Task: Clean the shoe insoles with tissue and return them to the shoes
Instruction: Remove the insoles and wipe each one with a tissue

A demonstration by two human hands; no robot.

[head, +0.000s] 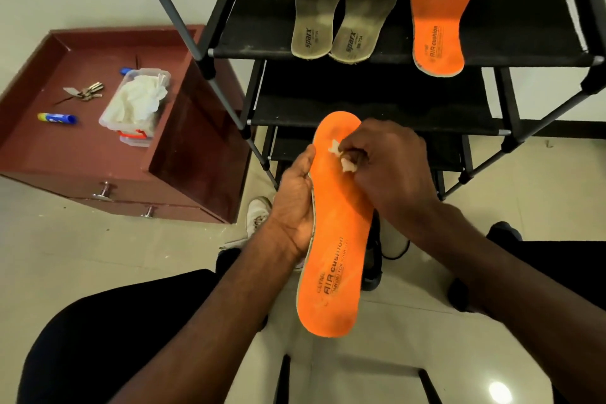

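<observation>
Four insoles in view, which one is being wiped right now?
The orange insole in front of the rack: the left hand holds its edge and the right hand rubs tissue on it. The other orange insole and two grey insoles lie untouched on the shelf.

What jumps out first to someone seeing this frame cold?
The bright orange insole at centre: the left hand grips its edge while the right hand rubs a wad of white tissue on its toe end. Above, on the black rack's top shelf, lie its orange twin and two grimy grey insoles. Left, a clear box of tissues sits on a maroon cabinet.
</observation>
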